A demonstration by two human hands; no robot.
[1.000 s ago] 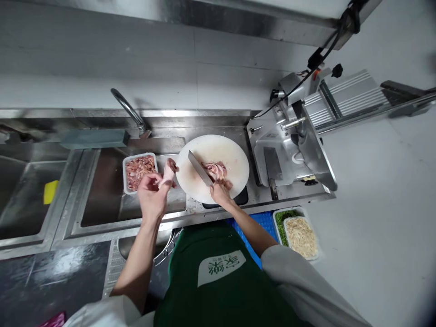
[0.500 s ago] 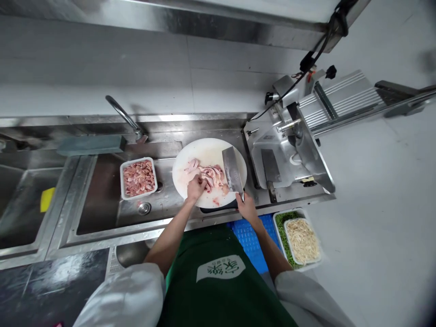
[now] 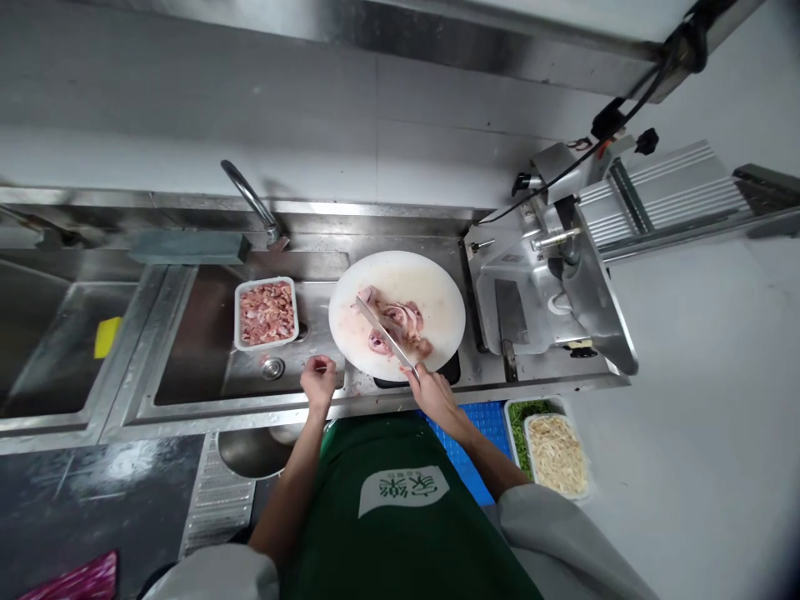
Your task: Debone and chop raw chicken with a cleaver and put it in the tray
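On the round white cutting board point(image 3: 437, 292) lie pieces of raw, pale pink meat point(image 3: 409, 321). My right hand point(image 3: 433, 393) is closed round the handle of a cleaver point(image 3: 384, 331). Its blade is seen nearly edge-on, slanting up and left across the meat. My left hand point(image 3: 318, 382) is off the board, over the front edge of the sink, with its fingers curled together. Whether anything small is between those fingers I cannot make out. Left of the board, a white tub point(image 3: 267, 314) is full of chopped raw meat.
A second cleaver point(image 3: 511, 312) lies on the metal slicing machine point(image 3: 600, 300) at the right. Behind the sink point(image 3: 187, 358) rises a faucet point(image 3: 250, 196), beside a grey block point(image 3: 187, 247). Low at the right stand containers of green vegetables point(image 3: 517, 425) and pale strips point(image 3: 557, 454).
My left hand has left the meat and moved left, off the board. The cleaver has swung from the board's right side onto the meat, its blade turned edge-on. The view has shifted slightly.
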